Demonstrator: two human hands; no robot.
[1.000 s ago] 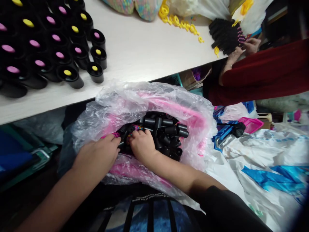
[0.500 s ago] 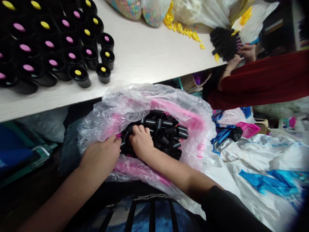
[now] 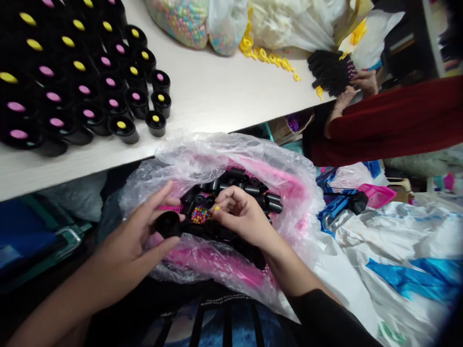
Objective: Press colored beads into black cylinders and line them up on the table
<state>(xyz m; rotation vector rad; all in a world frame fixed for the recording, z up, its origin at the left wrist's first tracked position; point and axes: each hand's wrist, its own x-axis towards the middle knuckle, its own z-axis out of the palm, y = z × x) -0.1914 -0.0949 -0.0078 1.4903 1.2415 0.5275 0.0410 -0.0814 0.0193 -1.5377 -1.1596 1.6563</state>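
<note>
My left hand (image 3: 133, 236) holds a black plastic cup (image 3: 168, 224) between its thumb and fingers, with the round opening facing me. In a pinch of thumb and fingertips, my right hand (image 3: 243, 216) has a small yellow bead (image 3: 217, 208). Both hands are over a pink basket (image 3: 231, 270) lined with clear plastic film (image 3: 144, 188). Inside it lie several black tube-shaped parts (image 3: 274, 202). Between my hands a patch of many-coloured beads (image 3: 200, 214) shows among the black parts.
Rows of black cups with yellow or pink centres (image 3: 123, 129) stand on the white table (image 3: 202, 91). Bags of pastel beads (image 3: 181, 21) and yellow ring pieces (image 3: 267, 55) lie farther back. At right, another person's hands (image 3: 356, 86) hold a bunch of black parts (image 3: 329, 72).
My left hand has come off the basket's edge and now holds a black cup. My right hand has lifted out of the black parts, pinching a yellow bead. Coloured beads are now uncovered.
</note>
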